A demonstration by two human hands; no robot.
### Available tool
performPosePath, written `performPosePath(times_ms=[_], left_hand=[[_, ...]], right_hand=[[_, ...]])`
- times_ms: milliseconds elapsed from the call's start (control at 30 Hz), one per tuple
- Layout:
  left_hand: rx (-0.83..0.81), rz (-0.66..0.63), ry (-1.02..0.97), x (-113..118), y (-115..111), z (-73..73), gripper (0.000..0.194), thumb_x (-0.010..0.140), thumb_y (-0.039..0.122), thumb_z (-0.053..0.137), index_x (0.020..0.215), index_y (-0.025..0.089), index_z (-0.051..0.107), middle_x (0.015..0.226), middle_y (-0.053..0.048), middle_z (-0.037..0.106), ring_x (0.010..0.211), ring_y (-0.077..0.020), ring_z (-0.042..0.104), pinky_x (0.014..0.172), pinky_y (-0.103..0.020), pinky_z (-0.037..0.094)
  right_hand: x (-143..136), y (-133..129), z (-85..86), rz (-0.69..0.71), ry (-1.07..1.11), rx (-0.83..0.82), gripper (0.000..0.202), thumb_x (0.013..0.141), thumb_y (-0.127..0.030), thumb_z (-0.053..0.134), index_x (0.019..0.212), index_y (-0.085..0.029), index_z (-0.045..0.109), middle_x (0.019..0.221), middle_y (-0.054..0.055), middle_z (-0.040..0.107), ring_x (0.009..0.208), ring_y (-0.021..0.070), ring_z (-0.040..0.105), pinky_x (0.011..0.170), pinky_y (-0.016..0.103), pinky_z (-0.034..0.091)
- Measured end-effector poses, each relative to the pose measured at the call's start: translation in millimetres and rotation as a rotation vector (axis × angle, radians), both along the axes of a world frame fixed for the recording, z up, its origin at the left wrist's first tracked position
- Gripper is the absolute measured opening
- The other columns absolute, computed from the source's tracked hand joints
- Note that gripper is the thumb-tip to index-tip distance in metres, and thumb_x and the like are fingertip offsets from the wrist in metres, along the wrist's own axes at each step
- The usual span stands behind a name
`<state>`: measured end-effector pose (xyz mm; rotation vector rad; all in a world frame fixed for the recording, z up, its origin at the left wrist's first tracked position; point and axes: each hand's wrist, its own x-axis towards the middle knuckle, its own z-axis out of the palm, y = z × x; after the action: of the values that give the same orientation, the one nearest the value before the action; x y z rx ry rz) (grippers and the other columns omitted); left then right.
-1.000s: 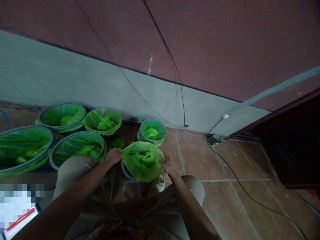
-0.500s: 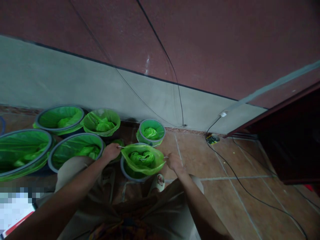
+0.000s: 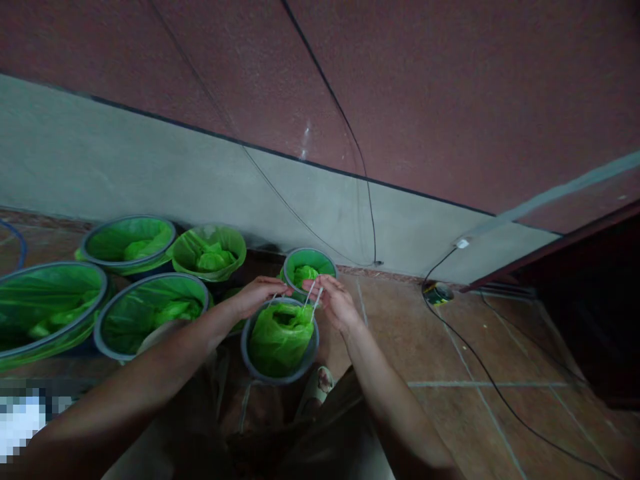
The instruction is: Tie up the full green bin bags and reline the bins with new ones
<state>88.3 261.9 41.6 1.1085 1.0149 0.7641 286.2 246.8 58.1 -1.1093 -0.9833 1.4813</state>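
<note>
A green drawstring bag is bunched up, its mouth drawn partly closed, inside a grey-rimmed bucket between my feet. My left hand holds the white drawstring at the bag's left side. On the other side, my right hand has the white drawstring looped over its fingers and pulled up taut. Both hands are close together above the bucket's far rim. Just behind them stands a smaller bucket, lined in green with crumpled green plastic inside and partly hidden by my right fingers.
To the left stand several green-lined buckets, among them a wide one, a round one and one by the wall. A black cable crosses the tiled floor on the right, near a dark can.
My hands have come closer together and pulled the drawstrings upward. The bag's mouth, stretched wide before, is now gathered narrow. The view has shifted slightly.
</note>
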Motion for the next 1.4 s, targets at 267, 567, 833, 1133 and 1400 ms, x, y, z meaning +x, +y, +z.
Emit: performPosePath(times_ms=[267, 567, 833, 1133, 1400], left_hand=[[0.132, -0.128, -0.017, 11.7, 29.3, -37.1, 0.056, 0.075, 0.036, 0.066, 0.125, 0.013, 0.060, 0.077, -0.001, 0.066, 0.067, -0.0135, 0.059, 0.070, -0.029, 0.048], [0.376, -0.190, 0.291, 41.4, 33.8, -46.9, 0.030, 0.079, 0.016, 0.049, 0.105, 0.015, 0.064, 0.074, 0.002, 0.060, 0.063, -0.0105, 0.050, 0.061, -0.022, 0.040], [0.218, -0.150, 0.047, 46.3, 33.9, -44.4, 0.018, 0.077, 0.012, 0.042, 0.086, 0.018, 0.056, 0.069, 0.001, 0.058, 0.062, -0.0113, 0.054, 0.061, -0.023, 0.047], [0.186, -0.141, 0.028, 50.3, 27.6, -55.9, 0.014, 0.079, 0.012, 0.044, 0.090, 0.017, 0.052, 0.067, 0.003, 0.061, 0.053, -0.0079, 0.054, 0.052, -0.019, 0.044], [0.185, -0.184, 0.112, 47.0, 18.3, -55.7, 0.032, 0.077, 0.009, 0.047, 0.108, 0.015, 0.052, 0.064, 0.005, 0.059, 0.051, -0.0093, 0.055, 0.051, -0.020, 0.042]], right_hand=[[-7.1, 26.6, -26.2, -0.046, 0.083, -0.018, 0.033, 0.071, -0.051, 0.070, 0.085, -0.022, 0.063, 0.072, -0.003, 0.062, 0.048, 0.0083, 0.041, 0.049, 0.023, 0.038], [-14.7, 49.9, -44.6, -0.116, -0.173, -0.062, 0.039, 0.063, -0.041, 0.076, 0.093, -0.020, 0.061, 0.064, -0.006, 0.057, 0.046, 0.0078, 0.042, 0.043, 0.022, 0.032], [-20.0, 42.9, -53.8, 0.044, -0.006, -0.150, 0.038, 0.059, -0.035, 0.078, 0.087, -0.021, 0.056, 0.053, -0.009, 0.056, 0.042, 0.0088, 0.047, 0.043, 0.021, 0.035], [-25.5, 39.0, -60.2, -0.089, 0.005, -0.237, 0.042, 0.051, -0.026, 0.076, 0.087, -0.019, 0.056, 0.046, -0.010, 0.054, 0.035, 0.0069, 0.042, 0.036, 0.018, 0.030], [-29.7, 33.8, -65.7, 0.003, -0.179, -0.142, 0.028, 0.057, -0.023, 0.059, 0.083, -0.021, 0.052, 0.045, -0.012, 0.049, 0.030, 0.0087, 0.040, 0.031, 0.020, 0.031]])
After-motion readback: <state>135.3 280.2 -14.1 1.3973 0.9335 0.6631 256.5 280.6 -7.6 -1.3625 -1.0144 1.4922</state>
